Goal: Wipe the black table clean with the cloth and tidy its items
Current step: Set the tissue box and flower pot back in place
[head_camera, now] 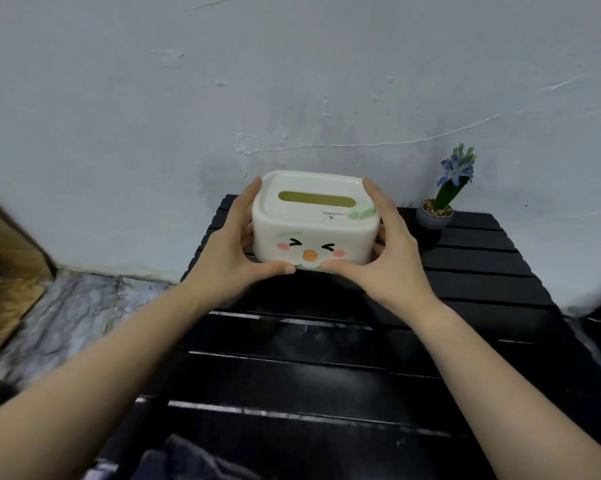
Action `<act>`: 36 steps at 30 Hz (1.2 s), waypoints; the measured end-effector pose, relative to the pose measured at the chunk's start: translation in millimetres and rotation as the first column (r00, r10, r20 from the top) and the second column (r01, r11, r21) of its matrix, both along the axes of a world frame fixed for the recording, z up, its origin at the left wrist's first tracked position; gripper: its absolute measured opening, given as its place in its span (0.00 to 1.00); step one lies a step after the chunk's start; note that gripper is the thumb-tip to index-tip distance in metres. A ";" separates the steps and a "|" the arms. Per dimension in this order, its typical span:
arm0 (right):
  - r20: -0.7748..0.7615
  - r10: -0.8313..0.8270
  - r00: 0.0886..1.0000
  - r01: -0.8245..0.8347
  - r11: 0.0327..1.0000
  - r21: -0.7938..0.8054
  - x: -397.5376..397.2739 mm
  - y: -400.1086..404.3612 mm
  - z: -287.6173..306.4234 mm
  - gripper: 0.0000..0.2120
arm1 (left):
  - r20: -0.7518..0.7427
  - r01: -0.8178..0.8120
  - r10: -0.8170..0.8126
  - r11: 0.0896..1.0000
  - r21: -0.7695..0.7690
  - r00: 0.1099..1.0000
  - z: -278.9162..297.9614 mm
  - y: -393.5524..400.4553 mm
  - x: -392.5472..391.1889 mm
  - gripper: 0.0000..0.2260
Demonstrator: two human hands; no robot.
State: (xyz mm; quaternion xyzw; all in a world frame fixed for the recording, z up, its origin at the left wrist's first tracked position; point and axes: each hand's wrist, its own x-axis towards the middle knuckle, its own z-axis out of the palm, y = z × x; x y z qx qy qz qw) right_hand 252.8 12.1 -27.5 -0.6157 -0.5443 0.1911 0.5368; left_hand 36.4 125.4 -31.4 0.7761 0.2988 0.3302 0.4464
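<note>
Black table bears a tissue box, gripped by left hand and right hand.

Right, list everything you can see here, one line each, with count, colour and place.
tissue box: one, white with a cartoon face, held at the table's far end
table: one, black slats, against the wall
potted flower: one, blue-purple bloom in a grey pot, far right corner of the table
cloth: one, dark, near edge of the table, partly out of frame
left hand: grips the box's left side
right hand: grips the box's right side
</note>
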 end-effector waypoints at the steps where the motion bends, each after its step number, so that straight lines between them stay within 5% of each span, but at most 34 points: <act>1: -0.006 0.002 1.000 -0.002 1.000 -0.002 -5.7 -6.8 -1.8 0.53 | -0.013 -0.005 0.005 1.000 0.005 1.000 0.5 -7.9 -6.1 0.53; 18: 0.024 0.037 0.999 -0.033 0.987 -0.159 -30.1 -28.1 -22.4 0.54 | -0.103 -0.075 0.068 0.995 -0.065 0.992 -28.9 -40.2 -35.5 0.54; 26: 0.109 -0.003 0.994 0.025 0.980 -0.199 -29.3 -34.2 -16.6 0.62 | -0.144 -0.097 0.094 0.995 -0.008 0.985 -21.4 -40.7 -40.7 0.57; 32: 0.173 -0.118 0.978 0.142 0.981 -0.134 -12.5 -58.0 -5.4 0.41 | 0.048 -0.370 0.367 0.918 0.145 0.929 13.9 -61.2 -35.7 0.30; 36: 0.263 -0.269 0.927 0.292 0.955 -0.051 12.7 -72.3 2.7 0.27 | 0.157 -0.372 0.340 0.885 0.280 0.927 46.0 -85.9 -3.9 0.09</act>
